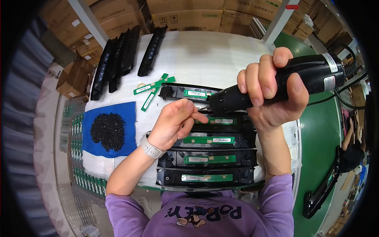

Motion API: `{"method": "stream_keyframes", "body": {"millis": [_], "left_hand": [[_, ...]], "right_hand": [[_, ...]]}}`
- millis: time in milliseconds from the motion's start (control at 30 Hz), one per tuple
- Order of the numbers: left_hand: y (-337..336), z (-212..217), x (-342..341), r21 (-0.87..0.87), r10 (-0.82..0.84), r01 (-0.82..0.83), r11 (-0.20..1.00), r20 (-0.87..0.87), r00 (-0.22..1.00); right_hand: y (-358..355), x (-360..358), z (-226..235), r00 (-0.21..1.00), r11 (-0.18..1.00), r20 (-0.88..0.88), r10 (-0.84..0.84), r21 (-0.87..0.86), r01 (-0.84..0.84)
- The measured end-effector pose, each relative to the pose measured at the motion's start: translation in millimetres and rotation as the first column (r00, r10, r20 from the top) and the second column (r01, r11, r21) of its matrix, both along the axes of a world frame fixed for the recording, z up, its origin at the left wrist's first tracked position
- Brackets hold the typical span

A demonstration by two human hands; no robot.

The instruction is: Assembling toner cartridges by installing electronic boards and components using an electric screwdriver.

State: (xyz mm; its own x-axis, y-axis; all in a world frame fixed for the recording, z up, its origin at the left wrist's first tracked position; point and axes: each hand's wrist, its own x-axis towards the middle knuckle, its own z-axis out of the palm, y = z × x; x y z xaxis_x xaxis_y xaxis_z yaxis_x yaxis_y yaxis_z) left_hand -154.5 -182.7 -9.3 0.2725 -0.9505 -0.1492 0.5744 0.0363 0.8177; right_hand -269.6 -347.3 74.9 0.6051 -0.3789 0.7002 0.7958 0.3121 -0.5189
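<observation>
My right hand (pixel 274 93) is wrapped round a black electric screwdriver (pixel 310 71), whose nose points left. Its thin bit (pixel 203 108) reaches the fingertips of my left hand (pixel 173 122). Those left fingers are pinched together at the bit's tip; whatever they hold is too small to make out. Below both hands lie several curved black plastic housings in a stack of rows, each with a green circuit board (pixel 207 178) set in it. The farthest housing (pixel 179 91) also carries a board, partly hidden by the screwdriver.
Left of my hands, a blue cloth (pixel 89 148) bears a heap of small black screws (pixel 108 132). Loose green circuit boards (pixel 148 98) lie crossed beyond it. More black housings (pixel 152 51) rest at the far left of the white-covered table (pixel 197 55). Cardboard boxes (pixel 185 19) stand behind.
</observation>
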Motion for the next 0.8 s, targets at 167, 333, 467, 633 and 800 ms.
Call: {"method": "stream_keyframes", "body": {"millis": [167,333,467,633,800], "left_hand": [[2,-3,-6,0.029,0.06,-0.058,0.998,-0.064,0.996],[2,-3,-6,0.044,0.038,-0.034,0.998,-0.077,0.996],[2,-3,-8,0.07,0.048,-0.043,0.997,-0.064,0.997],[2,-4,-7,0.11,0.01,-0.011,0.994,0.018,1.0],[4,0,0,0.149,-0.058,0.042,0.988,0.11,0.992]], "right_hand": [[8,-1,-1,1.0,1.0,-0.015,0.002,-0.018,-0.002],[15,1,-4,1.0,1.0,-0.005,0.021,-0.018,-0.021],[18,2,-6,1.0,1.0,-0.015,0.021,-0.015,-0.021],[17,-1,-9,0.999,0.998,-0.035,0.027,-0.052,-0.029],[16,3,-11,0.998,0.998,-0.052,0.048,-0.038,-0.05]]}}
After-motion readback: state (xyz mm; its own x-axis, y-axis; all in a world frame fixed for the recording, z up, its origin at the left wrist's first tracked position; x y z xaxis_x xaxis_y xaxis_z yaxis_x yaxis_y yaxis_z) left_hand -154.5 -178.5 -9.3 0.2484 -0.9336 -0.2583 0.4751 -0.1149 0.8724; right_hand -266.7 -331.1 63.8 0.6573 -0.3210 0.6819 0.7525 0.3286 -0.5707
